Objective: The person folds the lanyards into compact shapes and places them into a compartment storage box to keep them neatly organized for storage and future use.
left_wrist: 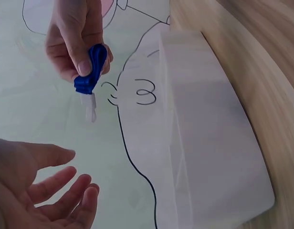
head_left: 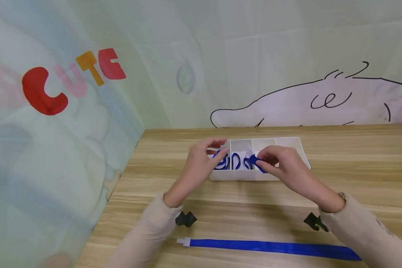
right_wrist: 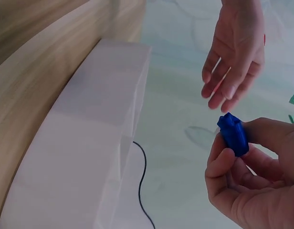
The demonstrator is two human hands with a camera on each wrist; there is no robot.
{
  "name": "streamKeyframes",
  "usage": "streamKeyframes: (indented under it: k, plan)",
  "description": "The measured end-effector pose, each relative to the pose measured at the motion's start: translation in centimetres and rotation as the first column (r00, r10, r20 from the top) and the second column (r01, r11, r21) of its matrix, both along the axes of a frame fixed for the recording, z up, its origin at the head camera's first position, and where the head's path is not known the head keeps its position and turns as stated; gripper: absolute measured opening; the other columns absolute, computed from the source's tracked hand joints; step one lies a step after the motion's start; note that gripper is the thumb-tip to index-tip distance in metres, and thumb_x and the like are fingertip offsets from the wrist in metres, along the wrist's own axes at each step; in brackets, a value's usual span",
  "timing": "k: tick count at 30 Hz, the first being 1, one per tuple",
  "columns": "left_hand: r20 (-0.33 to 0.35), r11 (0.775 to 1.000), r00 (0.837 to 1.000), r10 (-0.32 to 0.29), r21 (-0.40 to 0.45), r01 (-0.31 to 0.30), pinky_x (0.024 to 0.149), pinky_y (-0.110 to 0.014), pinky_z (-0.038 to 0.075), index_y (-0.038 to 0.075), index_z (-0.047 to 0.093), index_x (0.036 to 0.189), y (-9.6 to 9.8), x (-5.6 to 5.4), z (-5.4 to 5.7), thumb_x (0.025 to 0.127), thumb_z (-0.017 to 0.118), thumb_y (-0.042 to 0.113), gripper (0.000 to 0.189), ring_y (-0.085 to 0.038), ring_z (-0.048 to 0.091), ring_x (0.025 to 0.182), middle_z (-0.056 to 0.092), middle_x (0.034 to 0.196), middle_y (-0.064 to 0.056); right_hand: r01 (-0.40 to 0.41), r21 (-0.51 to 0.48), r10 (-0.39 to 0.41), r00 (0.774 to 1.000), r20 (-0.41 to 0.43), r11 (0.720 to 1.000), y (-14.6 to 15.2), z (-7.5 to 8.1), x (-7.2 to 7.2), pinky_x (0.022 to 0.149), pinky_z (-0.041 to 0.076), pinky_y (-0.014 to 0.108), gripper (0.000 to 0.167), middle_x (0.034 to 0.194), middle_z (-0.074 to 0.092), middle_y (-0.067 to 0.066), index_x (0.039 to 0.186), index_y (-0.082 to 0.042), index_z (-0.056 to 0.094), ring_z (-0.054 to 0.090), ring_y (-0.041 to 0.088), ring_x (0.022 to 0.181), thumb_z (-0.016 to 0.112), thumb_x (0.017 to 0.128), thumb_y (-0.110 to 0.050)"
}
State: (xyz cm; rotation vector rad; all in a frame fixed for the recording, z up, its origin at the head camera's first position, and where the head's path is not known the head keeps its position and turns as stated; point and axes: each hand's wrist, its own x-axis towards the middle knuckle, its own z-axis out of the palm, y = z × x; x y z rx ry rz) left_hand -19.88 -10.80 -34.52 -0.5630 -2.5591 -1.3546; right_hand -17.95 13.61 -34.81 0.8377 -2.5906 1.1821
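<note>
My right hand (head_left: 286,163) pinches a folded blue lanyard (head_left: 253,160) between thumb and fingers, above a white divided box (head_left: 244,175). A pale clip hangs from one end of this lanyard (left_wrist: 93,67) in the left wrist view. Over the box's left end, my left hand (head_left: 199,160) is held with its fingers loosely spread and nothing in them. Below it, a coiled blue lanyard (head_left: 222,163) lies in the leftmost compartment. Another blue loop (head_left: 236,160) shows in the compartment beside it. In the right wrist view, the left hand (right_wrist: 237,52) is apart from the held lanyard (right_wrist: 234,136).
One blue lanyard (head_left: 271,247) lies stretched flat across the near part of the wooden table (head_left: 174,149), its pale clip (head_left: 184,242) pointing left. A printed cloth backdrop (head_left: 261,67) rises behind the table and along its left side.
</note>
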Motion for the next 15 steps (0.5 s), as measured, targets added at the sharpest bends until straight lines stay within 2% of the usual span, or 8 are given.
streamKeyframes:
  k: [6, 10, 15]
  plan:
    - [0.020, 0.997, 0.997, 0.079, -0.010, -0.079, 0.083, -0.031, 0.057, 0.002, 0.070, 0.115, -1.3, -1.3, -0.8, 0.093, 0.071, 0.007, 0.023, -0.023, 0.066, 0.099, 0.071, 0.111, -0.012, 0.072, -0.008, -0.071, 0.996, 0.057, 0.997, 0.7, -0.6, -1.1, 0.062, 0.053, 0.024, 0.003, 0.084, 0.070, 0.005, 0.094, 0.000, 0.071, 0.061, 0.016, 0.071, 0.071, 0.091, -0.002]
    - [0.038, 0.995, 0.994, 0.104, -0.007, -0.104, 0.084, -0.031, 0.057, -0.002, 0.069, 0.115, -2.0, -2.0, -1.5, 0.092, 0.071, 0.004, 0.024, -0.025, 0.067, 0.098, 0.070, 0.111, -0.015, 0.105, -0.022, -0.103, 0.991, 0.087, 0.994, 1.0, -1.1, -1.8, 0.061, 0.051, 0.024, 0.004, 0.084, 0.070, 0.007, 0.094, 0.001, 0.071, 0.059, 0.019, 0.071, 0.070, 0.092, -0.003]
    - [0.085, 0.992, 0.988, 0.127, -0.028, -0.125, 0.086, -0.033, 0.056, -0.004, 0.067, 0.118, -2.4, -2.8, -1.8, 0.093, 0.069, 0.003, 0.026, -0.029, 0.066, 0.101, 0.068, 0.115, -0.020, 0.144, -0.020, -0.140, 0.984, 0.114, 0.989, 1.2, -1.4, -2.5, 0.060, 0.051, 0.023, 0.005, 0.083, 0.070, 0.009, 0.093, 0.001, 0.070, 0.059, 0.020, 0.071, 0.070, 0.092, -0.004]
